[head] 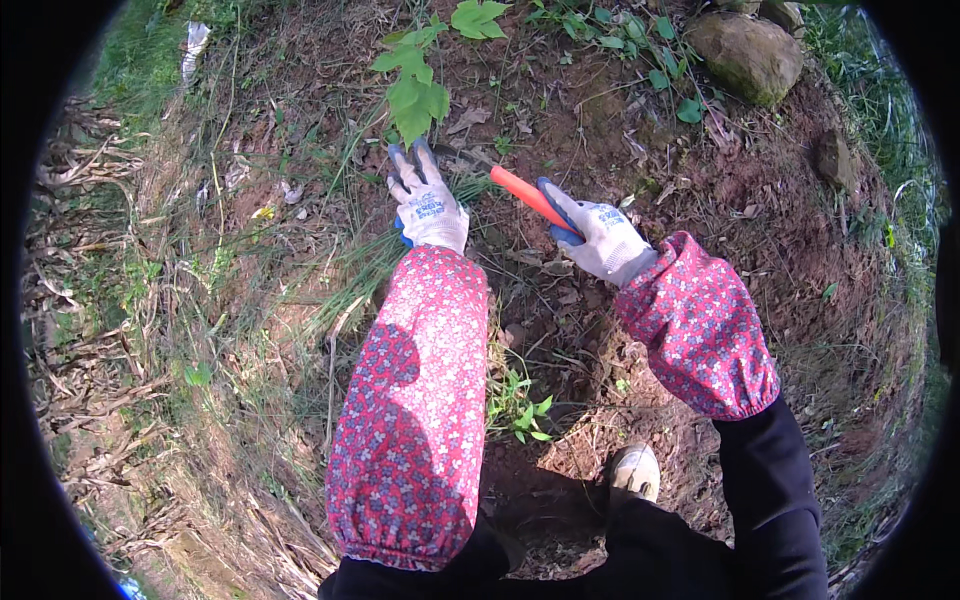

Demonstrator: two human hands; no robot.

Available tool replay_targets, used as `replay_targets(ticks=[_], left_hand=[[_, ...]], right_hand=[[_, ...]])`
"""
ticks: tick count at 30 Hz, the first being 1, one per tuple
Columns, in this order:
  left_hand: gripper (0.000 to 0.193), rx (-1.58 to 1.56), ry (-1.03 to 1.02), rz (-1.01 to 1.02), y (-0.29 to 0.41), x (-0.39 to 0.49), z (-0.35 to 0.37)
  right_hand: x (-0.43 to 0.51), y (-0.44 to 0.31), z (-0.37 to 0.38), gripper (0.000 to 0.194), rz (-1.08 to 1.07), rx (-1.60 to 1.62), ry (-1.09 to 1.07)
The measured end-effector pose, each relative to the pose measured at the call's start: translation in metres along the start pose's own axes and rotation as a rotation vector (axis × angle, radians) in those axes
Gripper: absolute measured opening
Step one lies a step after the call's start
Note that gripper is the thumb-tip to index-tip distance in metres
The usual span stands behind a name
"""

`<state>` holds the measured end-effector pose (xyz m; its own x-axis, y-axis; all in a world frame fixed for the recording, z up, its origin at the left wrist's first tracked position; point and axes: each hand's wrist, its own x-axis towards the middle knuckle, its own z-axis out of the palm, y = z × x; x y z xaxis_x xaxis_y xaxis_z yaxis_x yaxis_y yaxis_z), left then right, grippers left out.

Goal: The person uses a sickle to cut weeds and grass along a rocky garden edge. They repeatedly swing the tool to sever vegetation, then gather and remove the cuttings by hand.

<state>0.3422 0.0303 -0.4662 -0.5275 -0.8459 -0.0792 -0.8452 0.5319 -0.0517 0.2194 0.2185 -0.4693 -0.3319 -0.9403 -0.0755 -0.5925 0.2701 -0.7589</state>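
Observation:
My right hand, in a white knit glove with blue-coated fingers, is closed around the orange handle of a sickle. Its dark, curved blade reaches left to the fingertips of my other hand, and its tip is hard to make out. My left hand, gloved the same way, lies back-up over a bunch of long green grass. The grass shows on both sides of that hand. Its fingers are stretched forward, but the palm is hidden. A broad-leaved green plant stands just beyond the fingertips.
Reddish soil with dry leaves surrounds the hands. A large rock sits at the upper right, with a smaller stone below it. Dry stalks cover the left side. My shoe stands on the soil, near a small leafy weed.

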Motion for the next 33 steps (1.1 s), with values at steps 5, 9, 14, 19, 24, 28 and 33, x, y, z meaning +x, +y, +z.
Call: replay_targets(ticks=[5, 9, 14, 19, 24, 28, 33], left_hand=[[0.049, 0.018, -0.217, 0.043, -0.034, 0.029, 0.043], [0.032, -0.079, -0.049, 0.183, -0.05, 0.028, 0.053], [0.038, -0.1, -0.155, 0.44, -0.066, -0.008, 0.04], [0.041, -0.33, -0.49, 0.479, -0.122, -0.126, 0.023], [0.048, -0.775, -0.632, 0.392, -0.247, -0.219, -0.019], [0.049, -0.269, -0.424, 0.197, -0.303, -0.208, -0.124], [0.038, 0.618, 0.039, 0.647, -0.296, -0.212, -0.245]], right_hand=[[0.004, 0.005, 0.013, 0.064, 0.067, 0.088, 0.101], [-0.021, 0.008, 0.043, 0.068, 0.299, 0.223, 0.079], [-0.143, 0.021, 0.042, 0.061, 0.425, 0.716, 0.187], [-0.196, -0.002, 0.006, 0.056, 0.729, 1.049, 0.236], [-0.227, -0.004, -0.012, 0.057, 0.67, 1.09, 0.235], [-0.254, -0.022, -0.007, 0.068, 0.572, 1.043, 0.126], [-0.278, -0.052, -0.01, 0.088, 0.346, 0.498, -0.379]])
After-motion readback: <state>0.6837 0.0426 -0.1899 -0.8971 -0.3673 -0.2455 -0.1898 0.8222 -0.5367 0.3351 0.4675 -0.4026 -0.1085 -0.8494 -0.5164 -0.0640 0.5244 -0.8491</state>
